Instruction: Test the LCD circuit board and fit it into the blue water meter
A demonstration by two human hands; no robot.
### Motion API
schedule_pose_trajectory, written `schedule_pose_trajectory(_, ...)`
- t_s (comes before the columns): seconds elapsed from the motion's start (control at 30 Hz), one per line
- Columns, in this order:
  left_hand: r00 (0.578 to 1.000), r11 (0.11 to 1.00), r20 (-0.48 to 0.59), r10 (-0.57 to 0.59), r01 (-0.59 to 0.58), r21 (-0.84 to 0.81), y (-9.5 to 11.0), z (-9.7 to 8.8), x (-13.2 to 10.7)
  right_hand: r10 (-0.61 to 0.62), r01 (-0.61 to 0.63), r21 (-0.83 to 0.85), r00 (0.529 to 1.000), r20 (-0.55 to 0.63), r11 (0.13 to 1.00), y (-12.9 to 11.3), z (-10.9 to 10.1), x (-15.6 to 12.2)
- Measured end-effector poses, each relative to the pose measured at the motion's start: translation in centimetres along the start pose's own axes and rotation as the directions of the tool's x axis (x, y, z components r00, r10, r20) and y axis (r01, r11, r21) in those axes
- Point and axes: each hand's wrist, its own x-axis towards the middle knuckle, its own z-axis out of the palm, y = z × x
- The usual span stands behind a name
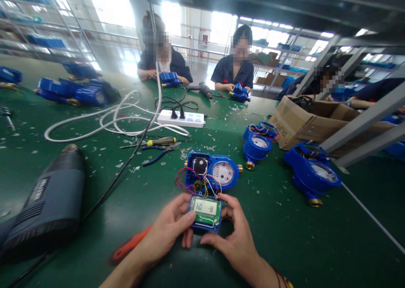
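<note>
Hands are working over a scrap-strewn green counter (284,241).
The left hand's (172,222) grip is pinching a display module (205,210) before a blue meter (223,172); the right hand (241,233) is touching its edge, closure unclear. Workers (234,72) are facing across, windows (224,24) glaring behind.

On the right side of the counter (278,233), a passage extends from the right hand (236,233) to the right meter (313,172); slanted posts (363,123) and a carton (286,121) bound it beyond. A narrower gap separates the open meter (224,173) from the rear meter (257,145). Loose wires (206,186) obstruct entry between the open meter and display module (205,212). On the left, the heat gun (50,199) and its diagonal black cord (129,158) restrict access; an orange handle (131,243) lies beside the left wrist. Pliers (160,154), screwdriver (161,142) and power strip (193,120) obstruct forward travel.
</note>
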Motion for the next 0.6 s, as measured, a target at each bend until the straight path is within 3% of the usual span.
schedule_pose_trajectory(0.13,0.973,0.998,-0.226,0.039,-0.025,0.064,0.0,-1.0,0.3,-0.243,0.250,-0.167,0.968,0.063,0.954,-0.8,-0.6,0.7)
schedule_pose_trajectory(0.2,0.943,0.993,-0.319,0.089,-0.061,0.097,0.2,-1.7,0.6,-0.366,0.346,-0.314,0.931,-0.006,0.884,-1.0,-1.3,1.6)
schedule_pose_trajectory(0.3,0.896,0.984,-0.415,0.158,-0.109,0.140,0.8,-2.3,1.0,-0.481,0.329,-0.521,0.857,-0.186,0.787,-1.1,-2.4,3.7)
schedule_pose_trajectory(0.37,0.877,0.976,-0.444,0.182,-0.107,0.190,1.2,-2.4,0.9,-0.454,0.255,-0.575,0.861,-0.231,0.777,-1.0,-2.8,5.4)
schedule_pose_trajectory(0.43,0.855,0.961,-0.477,0.204,-0.083,0.262,1.4,-2.0,0.2,-0.382,0.204,-0.574,0.901,-0.207,0.793,-0.8,-3.0,7.2)
schedule_pose_trajectory(0.53,0.799,0.926,-0.546,0.249,-0.031,0.377,0.8,-0.3,-1.7,-0.328,0.223,-0.541,0.939,-0.104,0.811,-0.5,-3.2,9.7)
schedule_pose_trajectory(0.6,0.794,0.861,-0.544,0.271,0.052,0.506,-0.2,1.5,-2.9,-0.286,0.233,-0.515,0.958,-0.025,0.825,-0.5,-3.3,11.0)
